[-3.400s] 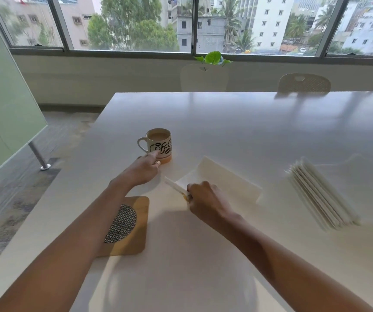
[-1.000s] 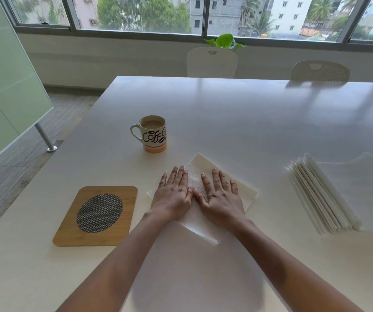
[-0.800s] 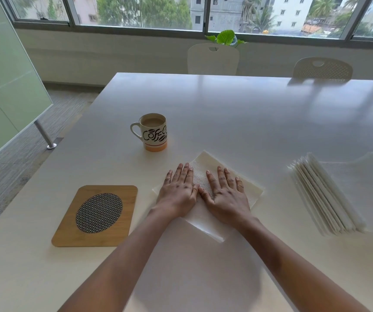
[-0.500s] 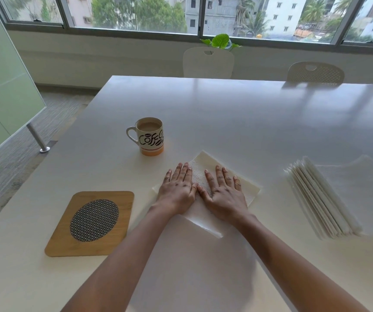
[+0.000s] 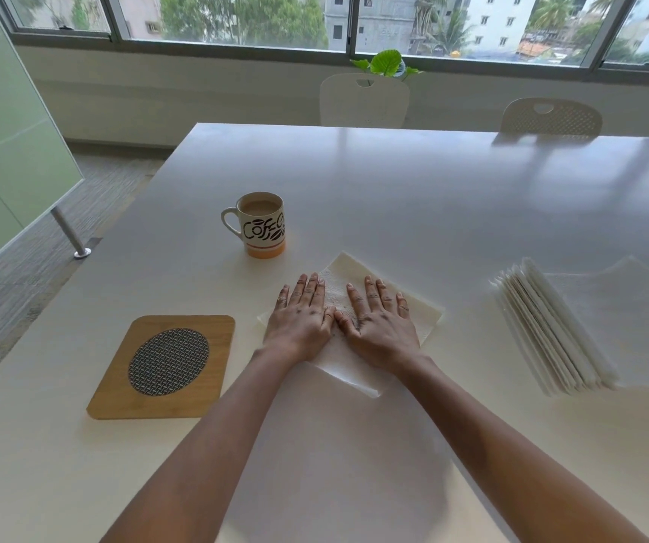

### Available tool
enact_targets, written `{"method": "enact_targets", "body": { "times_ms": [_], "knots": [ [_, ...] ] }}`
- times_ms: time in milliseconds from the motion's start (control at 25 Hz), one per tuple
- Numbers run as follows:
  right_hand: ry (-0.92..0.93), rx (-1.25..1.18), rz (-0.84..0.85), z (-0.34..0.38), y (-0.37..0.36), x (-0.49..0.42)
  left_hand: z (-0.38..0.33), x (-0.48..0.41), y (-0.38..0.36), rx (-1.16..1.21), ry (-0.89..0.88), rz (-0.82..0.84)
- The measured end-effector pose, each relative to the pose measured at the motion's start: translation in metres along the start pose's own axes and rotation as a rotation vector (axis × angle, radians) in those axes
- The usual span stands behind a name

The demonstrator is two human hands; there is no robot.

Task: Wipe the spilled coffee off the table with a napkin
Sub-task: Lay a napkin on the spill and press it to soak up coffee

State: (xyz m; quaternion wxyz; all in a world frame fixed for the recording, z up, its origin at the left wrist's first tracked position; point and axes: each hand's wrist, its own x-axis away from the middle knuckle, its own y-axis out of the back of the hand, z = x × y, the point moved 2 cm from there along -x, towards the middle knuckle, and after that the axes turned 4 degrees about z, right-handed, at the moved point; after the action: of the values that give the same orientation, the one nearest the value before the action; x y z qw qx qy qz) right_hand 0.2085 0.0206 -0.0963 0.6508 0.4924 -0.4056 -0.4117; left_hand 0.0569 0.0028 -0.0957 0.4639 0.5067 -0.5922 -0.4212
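A white paper napkin (image 5: 354,268) lies unfolded on the white table (image 5: 393,197), just near-right of a coffee mug (image 5: 262,225). My left hand (image 5: 301,319) and my right hand (image 5: 379,327) rest flat on it side by side, palms down and fingers spread, thumbs touching. Neither hand grips anything. The mug stands upright, holds milky coffee, and is apart from both hands. I see no spilled coffee on the bare table; whatever is under the napkin and hands is hidden.
A wooden trivet (image 5: 166,366) with a woven oval lies left of my left arm. A stack of folded napkins (image 5: 546,327) sits to the right. Two chairs (image 5: 364,99) (image 5: 550,117) stand at the far edge. The table's left edge drops to the floor.
Earlier my left hand was at the mug and my right hand held the napkin's edge. Both hands now press flat on the napkin and have barely moved over the last second.
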Motion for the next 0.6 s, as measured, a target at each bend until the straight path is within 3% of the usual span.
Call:
{"method": "enact_targets", "body": {
  "times_ms": [600],
  "knots": [
    [0.081,-0.080,0.039,0.013,0.002,0.021,0.003,0.039,-0.001,0.081,0.022,-0.030]
  ]
}}
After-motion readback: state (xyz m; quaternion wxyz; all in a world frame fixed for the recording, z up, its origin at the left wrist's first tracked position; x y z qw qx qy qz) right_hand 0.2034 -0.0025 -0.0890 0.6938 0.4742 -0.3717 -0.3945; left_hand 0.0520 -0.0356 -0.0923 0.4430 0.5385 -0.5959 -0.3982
